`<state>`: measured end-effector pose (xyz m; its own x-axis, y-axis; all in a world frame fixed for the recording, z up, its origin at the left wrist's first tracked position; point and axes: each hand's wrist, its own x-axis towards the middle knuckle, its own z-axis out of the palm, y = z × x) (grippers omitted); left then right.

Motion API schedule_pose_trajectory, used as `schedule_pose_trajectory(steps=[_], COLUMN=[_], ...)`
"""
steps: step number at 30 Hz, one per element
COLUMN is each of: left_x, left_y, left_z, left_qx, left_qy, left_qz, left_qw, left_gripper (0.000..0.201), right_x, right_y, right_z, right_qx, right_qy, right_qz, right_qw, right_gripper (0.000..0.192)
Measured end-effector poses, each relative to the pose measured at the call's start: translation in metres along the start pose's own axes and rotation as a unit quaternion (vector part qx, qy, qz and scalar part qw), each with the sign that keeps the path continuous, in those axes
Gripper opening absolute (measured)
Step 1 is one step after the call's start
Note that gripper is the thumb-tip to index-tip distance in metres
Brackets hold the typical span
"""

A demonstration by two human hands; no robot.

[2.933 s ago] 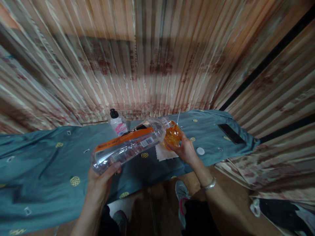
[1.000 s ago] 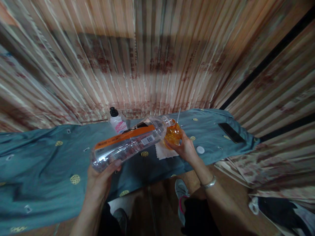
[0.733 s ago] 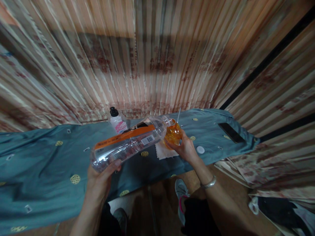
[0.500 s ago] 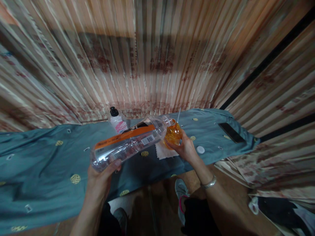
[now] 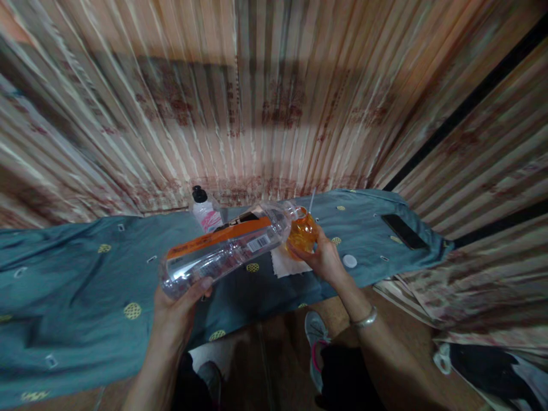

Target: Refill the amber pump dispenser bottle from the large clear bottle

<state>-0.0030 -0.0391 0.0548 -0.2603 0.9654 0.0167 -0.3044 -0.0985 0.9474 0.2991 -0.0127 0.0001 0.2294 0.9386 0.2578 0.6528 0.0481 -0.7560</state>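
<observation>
Clear plastic bottle [image 5: 222,251] lies nearly level in our left hand [image 5: 177,305], which grips its base, mouth pointing right into the orange glass jar [image 5: 302,237]. Our right hand [image 5: 325,262] clasps that jar above the teal-covered bench [image 5: 85,285].

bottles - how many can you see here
2. A large clear bottle with an orange label is tilted in the left hand, its mouth at the orange jar held by the right hand. A small black-capped bottle stands behind.
</observation>
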Motion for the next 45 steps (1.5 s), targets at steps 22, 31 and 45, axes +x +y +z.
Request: schedule_pose_trajectory(steps=[22, 31, 45], left_x=[0.0007, 0.0004, 0.0012], left_y=[0.0029, 0.0006, 0.0021], left_z=[0.0044, 0.0012, 0.0046], left_qx=[0.003, 0.005, 0.012], left_qy=[-0.022, -0.019, -0.013], left_qz=[0.017, 0.018, 0.012], left_qw=[1.0, 1.0, 1.0], left_gripper=[0.052, 0.056, 0.053], right_x=[-0.0005, -0.0001, 0.0003], right_y=[-0.0008, 0.0042, 0.0068], right_z=[0.0016, 0.0041, 0.0035], right_qx=[-0.002, 0.0, -0.005], right_qy=[0.009, 0.021, 0.016], right_qz=[0.009, 0.0, -0.018], right_qw=[1.0, 1.0, 1.0], right_gripper=[0.074, 0.075, 0.075])
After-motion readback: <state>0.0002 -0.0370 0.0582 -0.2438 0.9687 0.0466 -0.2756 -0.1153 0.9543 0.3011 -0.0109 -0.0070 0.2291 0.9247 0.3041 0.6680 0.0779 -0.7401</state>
